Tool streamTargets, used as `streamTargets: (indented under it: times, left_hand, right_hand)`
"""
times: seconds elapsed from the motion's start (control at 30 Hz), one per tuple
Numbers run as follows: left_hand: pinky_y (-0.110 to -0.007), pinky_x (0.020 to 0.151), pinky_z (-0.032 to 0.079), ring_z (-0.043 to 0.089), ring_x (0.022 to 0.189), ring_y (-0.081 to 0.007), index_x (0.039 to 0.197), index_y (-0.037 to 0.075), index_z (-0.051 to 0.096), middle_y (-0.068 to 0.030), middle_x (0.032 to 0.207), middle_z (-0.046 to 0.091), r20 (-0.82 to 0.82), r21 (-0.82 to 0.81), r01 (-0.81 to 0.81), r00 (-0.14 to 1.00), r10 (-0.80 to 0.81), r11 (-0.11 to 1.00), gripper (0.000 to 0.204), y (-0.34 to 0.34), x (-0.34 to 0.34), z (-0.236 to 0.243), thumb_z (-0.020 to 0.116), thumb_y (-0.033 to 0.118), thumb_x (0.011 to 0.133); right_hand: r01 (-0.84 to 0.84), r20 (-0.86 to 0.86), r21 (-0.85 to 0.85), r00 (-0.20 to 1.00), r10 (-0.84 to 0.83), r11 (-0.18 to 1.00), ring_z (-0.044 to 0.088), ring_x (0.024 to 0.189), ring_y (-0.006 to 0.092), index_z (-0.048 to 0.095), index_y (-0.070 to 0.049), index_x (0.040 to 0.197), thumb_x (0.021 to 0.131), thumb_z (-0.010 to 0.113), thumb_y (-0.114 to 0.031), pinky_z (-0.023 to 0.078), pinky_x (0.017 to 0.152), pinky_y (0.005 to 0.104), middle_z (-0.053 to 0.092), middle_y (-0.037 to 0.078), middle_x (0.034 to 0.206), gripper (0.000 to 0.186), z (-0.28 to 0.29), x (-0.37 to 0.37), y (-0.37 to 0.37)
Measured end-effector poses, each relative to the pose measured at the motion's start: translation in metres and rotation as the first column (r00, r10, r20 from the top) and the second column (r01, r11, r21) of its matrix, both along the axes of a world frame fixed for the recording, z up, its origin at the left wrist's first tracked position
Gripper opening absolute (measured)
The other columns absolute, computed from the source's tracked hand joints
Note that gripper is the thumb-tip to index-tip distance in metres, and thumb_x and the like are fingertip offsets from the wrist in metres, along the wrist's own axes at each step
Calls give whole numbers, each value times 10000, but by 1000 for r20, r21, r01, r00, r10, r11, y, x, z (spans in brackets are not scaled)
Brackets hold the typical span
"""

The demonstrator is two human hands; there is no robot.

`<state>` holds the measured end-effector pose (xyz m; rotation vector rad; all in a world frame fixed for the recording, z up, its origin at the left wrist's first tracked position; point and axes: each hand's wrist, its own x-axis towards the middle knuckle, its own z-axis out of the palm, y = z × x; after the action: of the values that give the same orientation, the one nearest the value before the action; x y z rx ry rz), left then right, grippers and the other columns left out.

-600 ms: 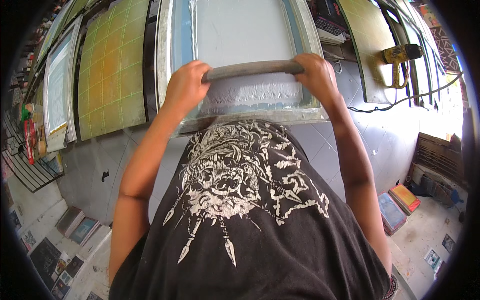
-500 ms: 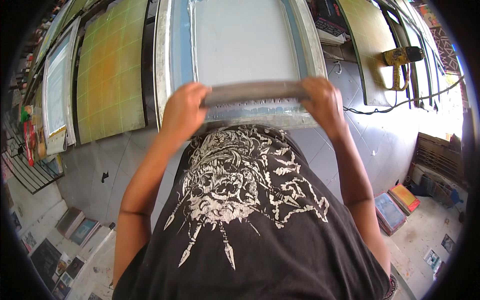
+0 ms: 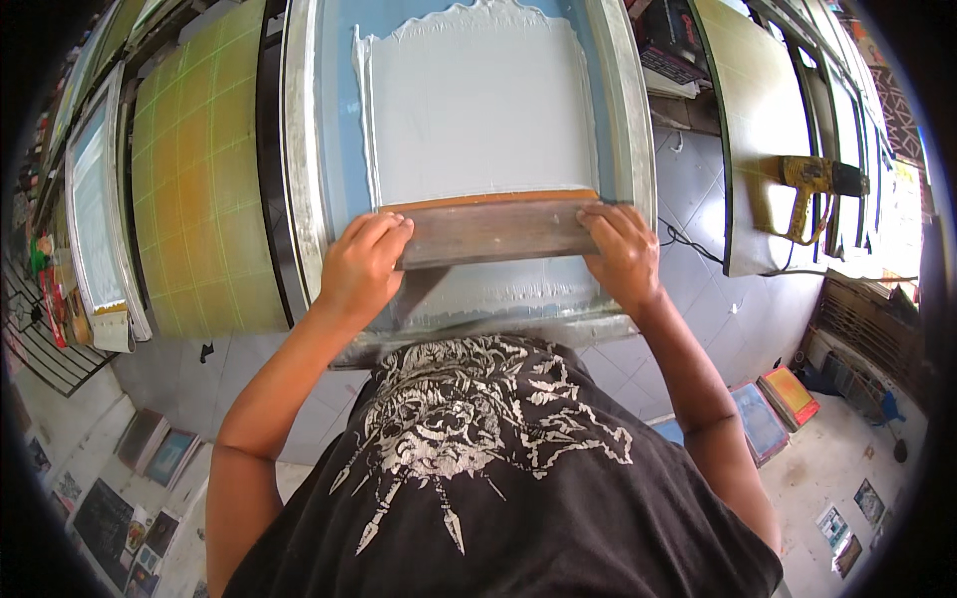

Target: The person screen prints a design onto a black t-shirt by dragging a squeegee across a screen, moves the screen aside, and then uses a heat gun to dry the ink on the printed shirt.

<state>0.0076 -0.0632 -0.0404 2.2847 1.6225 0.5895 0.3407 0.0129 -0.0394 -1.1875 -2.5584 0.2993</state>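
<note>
A wooden squeegee [image 3: 493, 230] with an orange blade lies across a metal-framed printing screen [image 3: 301, 149] whose mesh is coated with white ink. My left hand [image 3: 361, 264] grips its left end and my right hand [image 3: 621, 254] grips its right end. The squeegee sits in the lower part of the screen, its blade edge on the mesh. A smear of white ink lies on the screen below it, close to my body. My black shirt with a white print fills the lower picture.
A yellow gridded board [image 3: 204, 169] lies left of the screen, and another framed screen [image 3: 95, 219] further left. A yellow heat gun [image 3: 812, 184] rests on a board at the right. Coloured frames [image 3: 783, 404] and prints lie on the tiled floor.
Both hands have moved the squeegee up the screen, away from my body. The lower ink band now shows below it.
</note>
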Motion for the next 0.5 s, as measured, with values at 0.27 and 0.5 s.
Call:
streamTargets:
  times: [0.27, 0.5]
  left_hand:
    - [-389, 834, 538, 624, 1011, -300, 1065, 33, 665, -100, 1076, 655, -111, 96, -37, 993, 47, 995, 462, 120, -28, -19, 731, -23, 610]
    - [-436, 703, 509, 626, 781, -370, 927, 17, 676, -182, 886, 649, -106, 13, -139, 984, 140, 990, 258, 236, -57, 14, 755, 197, 760]
  right_hand:
    - [-23, -54, 124, 998, 30, 992, 644, 903, 314, 624, -87, 966, 626, 727, -28, 550, 751, 408, 669, 87, 982, 360, -25, -28, 130]
    - [8, -11, 36, 1000, -7, 999, 642, 850, 382, 650, -63, 974, 732, 738, -208, 512, 749, 465, 673, 161, 854, 296, 4, -67, 255]
